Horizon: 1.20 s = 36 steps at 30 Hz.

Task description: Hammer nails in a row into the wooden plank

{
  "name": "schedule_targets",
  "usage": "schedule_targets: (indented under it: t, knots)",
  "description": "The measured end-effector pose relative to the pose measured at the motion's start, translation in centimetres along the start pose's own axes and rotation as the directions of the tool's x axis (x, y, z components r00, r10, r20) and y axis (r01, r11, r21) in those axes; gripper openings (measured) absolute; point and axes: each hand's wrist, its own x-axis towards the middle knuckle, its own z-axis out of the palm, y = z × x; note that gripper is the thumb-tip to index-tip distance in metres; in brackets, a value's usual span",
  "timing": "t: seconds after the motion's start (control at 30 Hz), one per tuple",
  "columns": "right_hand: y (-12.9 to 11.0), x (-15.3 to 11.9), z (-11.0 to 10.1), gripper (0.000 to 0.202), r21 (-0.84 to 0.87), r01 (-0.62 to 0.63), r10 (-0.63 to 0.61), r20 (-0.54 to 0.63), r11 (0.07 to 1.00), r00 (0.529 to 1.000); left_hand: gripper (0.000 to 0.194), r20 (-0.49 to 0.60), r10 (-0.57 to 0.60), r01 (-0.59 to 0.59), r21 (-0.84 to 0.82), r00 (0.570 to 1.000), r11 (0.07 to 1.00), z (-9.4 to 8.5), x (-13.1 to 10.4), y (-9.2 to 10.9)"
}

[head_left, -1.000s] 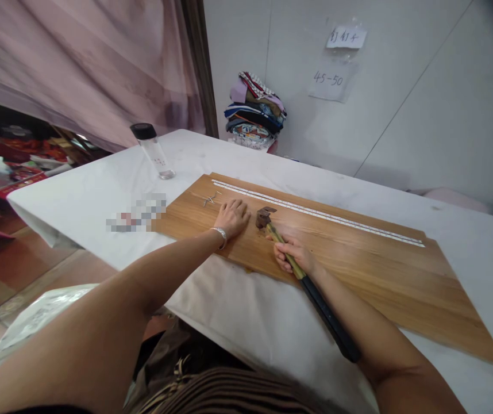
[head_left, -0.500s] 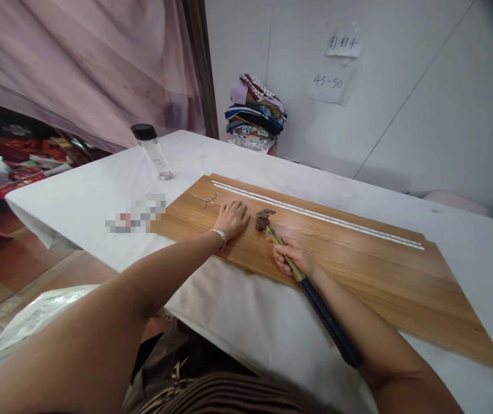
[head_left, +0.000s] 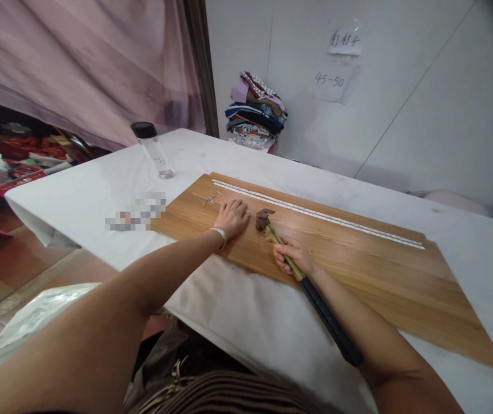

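My left hand (head_left: 232, 218) lies flat on the wooden board (head_left: 371, 270), fingers stretched out, with a bracelet at the wrist. Several nails (head_left: 212, 199) are scattered on the board just beyond its fingertips, to the left. My right hand (head_left: 293, 257) is wrapped round the yellowish upper handle of a claw hammer (head_left: 323, 310). Its rusty head is over the board, a short way right of my left hand, and the black grip slants back towards my right forearm. Along the board's far side run two white measuring strips (head_left: 315, 214).
The board rests on a table with a white cloth (head_left: 69, 187). On the table's left stands a clear bottle with a black lid (head_left: 154, 150), near a blurred-out item (head_left: 137, 214). Folded clothes (head_left: 256, 112) are stacked by the wall beyond the far edge.
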Motion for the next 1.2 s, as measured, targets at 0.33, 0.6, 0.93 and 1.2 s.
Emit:
schedule_targets:
  t: [0.33,0.6,0.93,1.2]
  knots:
    - [0.14,0.11,-0.18,0.055,-0.001,0.004,-0.004,0.013,1.000,1.000,0.036,-0.003,-0.004,0.004,0.003,1.000,1.000,-0.01,0.12,-0.02]
    - [0.05,0.03,-0.02,0.055,0.017,0.026,-0.026,0.007,1.000,1.000,0.036,-0.022,0.010,-0.010,0.009,1.000,1.000,0.11,0.12,-0.07]
    - [-0.03,0.01,-0.04,0.055,0.012,0.021,-0.021,0.009,1.000,1.000,0.035,-0.012,0.006,-0.006,0.017,1.000,1.000,-0.16,0.03,0.05]
    - [0.04,0.00,-0.06,0.052,-0.002,0.009,-0.009,0.013,1.000,1.000,0.034,-0.018,0.005,-0.005,0.007,1.000,1.000,-0.17,0.07,0.10]
